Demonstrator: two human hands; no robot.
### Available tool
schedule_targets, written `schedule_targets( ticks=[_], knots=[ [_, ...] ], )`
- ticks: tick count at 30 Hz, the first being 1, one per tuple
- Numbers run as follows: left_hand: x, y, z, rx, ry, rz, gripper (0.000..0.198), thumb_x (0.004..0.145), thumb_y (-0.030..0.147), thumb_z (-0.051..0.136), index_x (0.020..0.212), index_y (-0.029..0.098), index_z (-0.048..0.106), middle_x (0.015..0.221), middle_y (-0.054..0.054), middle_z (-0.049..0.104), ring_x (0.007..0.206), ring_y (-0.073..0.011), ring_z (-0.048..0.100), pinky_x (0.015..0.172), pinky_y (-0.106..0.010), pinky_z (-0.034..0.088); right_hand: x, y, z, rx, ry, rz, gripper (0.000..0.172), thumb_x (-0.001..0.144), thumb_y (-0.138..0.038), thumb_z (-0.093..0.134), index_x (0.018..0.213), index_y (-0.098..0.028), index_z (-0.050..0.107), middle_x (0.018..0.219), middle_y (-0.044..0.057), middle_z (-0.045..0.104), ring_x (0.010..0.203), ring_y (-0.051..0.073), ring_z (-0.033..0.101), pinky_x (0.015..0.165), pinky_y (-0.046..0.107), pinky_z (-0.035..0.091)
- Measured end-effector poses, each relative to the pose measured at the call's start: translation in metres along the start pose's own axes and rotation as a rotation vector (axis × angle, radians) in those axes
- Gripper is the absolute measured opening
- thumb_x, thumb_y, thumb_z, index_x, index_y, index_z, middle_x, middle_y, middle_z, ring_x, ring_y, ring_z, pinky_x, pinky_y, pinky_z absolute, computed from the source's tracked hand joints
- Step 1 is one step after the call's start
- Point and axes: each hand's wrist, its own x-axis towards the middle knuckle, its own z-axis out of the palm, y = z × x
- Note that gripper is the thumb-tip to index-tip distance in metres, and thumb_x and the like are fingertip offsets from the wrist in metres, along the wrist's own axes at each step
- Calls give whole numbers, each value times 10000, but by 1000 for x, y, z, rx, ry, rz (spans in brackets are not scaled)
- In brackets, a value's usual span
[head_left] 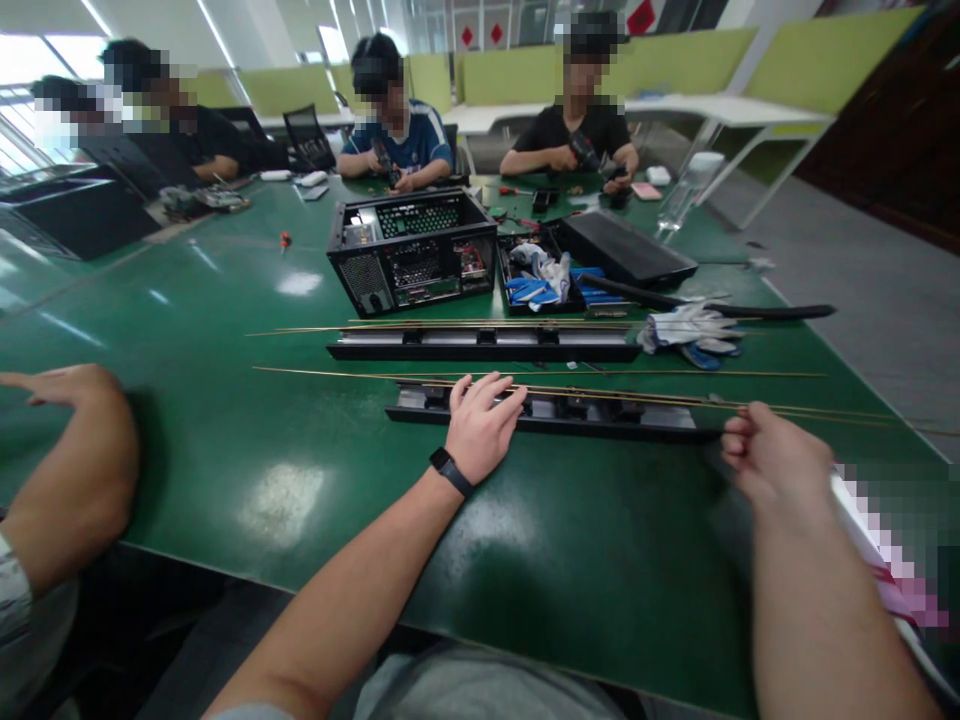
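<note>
My left hand [484, 425], with a black watch on its wrist, lies palm down with fingers apart over the nearer long black channel [611, 428]. Its fingertips rest at several thin brass-coloured rods [660, 400] that run lengthwise along the channel. To the right, just past the channel's end, my right hand [776, 455] has its fingers closed around the rods; exactly how many it grips is hidden. Behind lies a second black channel [480, 352], also with thin rods along it. A single loose rod [712, 374] stretches between the two channels.
An open computer case [412, 255] stands behind the channels. White-and-blue gloves [690, 330], a black tube [780, 311], a dark panel [626, 245] and a clear bottle [688, 195] are at right. Another person's arm [82, 470] rests at left; several people sit across the green table [247, 480].
</note>
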Motion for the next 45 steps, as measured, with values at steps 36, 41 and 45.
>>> schedule_targets(
  ticks=[36,41,45],
  knots=[
    [-2,-1,0,31,79,78,332,1263,225,765,1507,343,957,1566,-125,952,1554,-365,882,1452,-647,539,-20,39,16,36,-438,50,440,1020,-369,1113,959,-241,696,672,-52,677,368,62,447,315,148,267],
    [-1,-2,-2,37,34,46,353,1247,225,790,1522,365,960,1591,-122,942,1585,-377,863,1470,-657,530,-22,41,19,66,-369,34,403,1090,-390,1048,963,-250,693,657,-41,680,365,78,475,312,147,269],
    [-2,-2,-2,26,9,34,361,1235,229,814,1535,368,957,1608,-128,930,1605,-384,847,1499,-665,496,-18,39,16,92,-338,60,329,1109,-321,1005,987,-244,710,655,-70,648,386,63,472,328,129,289]
  ],
)
